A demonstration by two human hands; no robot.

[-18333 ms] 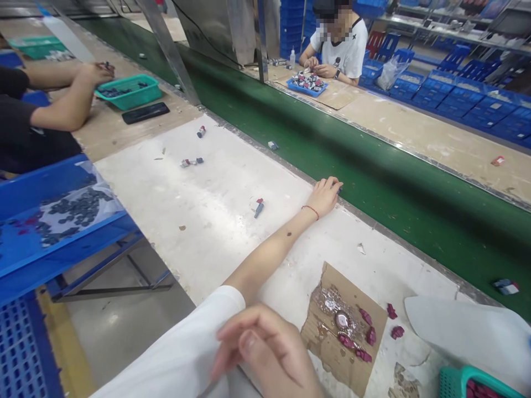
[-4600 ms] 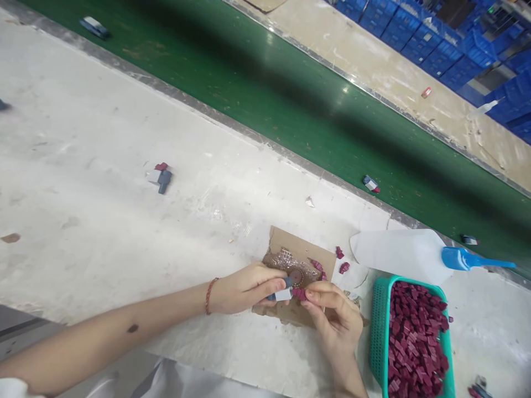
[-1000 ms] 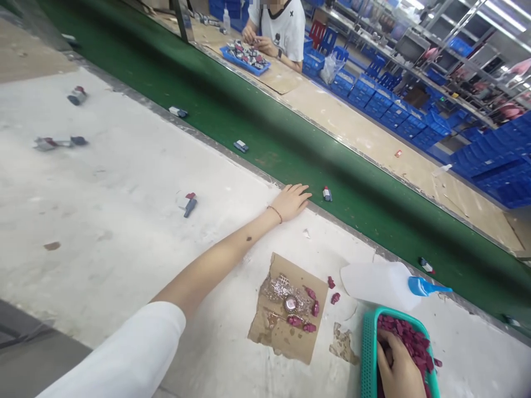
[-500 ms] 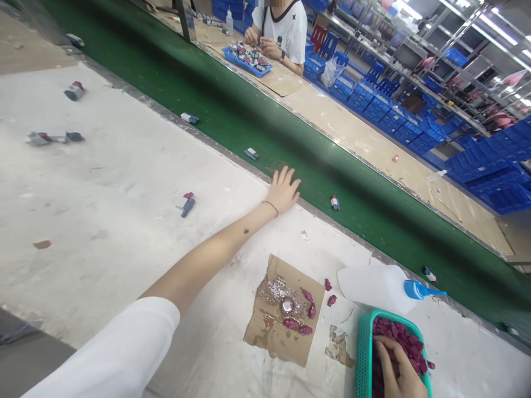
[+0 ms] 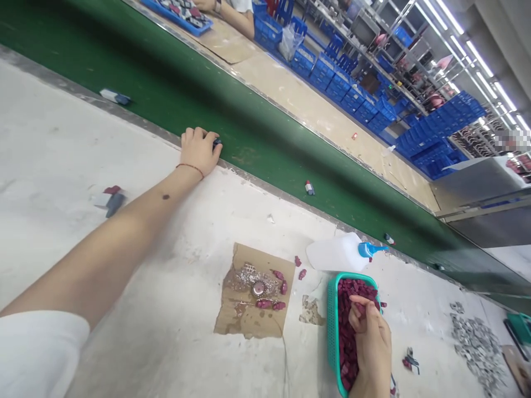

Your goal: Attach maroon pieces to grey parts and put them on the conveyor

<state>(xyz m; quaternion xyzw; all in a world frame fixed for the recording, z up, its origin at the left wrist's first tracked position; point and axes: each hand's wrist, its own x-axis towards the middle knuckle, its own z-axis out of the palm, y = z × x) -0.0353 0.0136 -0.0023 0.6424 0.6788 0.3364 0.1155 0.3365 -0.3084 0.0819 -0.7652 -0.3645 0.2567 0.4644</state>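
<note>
Reaching out, left hand (image 5: 199,152) curled round dark piece (image 5: 217,142) on belt (image 5: 265,145), not lifted yet; right hand (image 5: 374,345) pinched above basket (image 5: 332,337), loads of red bits (image 5: 347,354) left, can't tell if it's got one

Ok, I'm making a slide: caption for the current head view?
Left hand gripping a small dark part at the green belt, right hand over a basket of maroon pieces.
</note>
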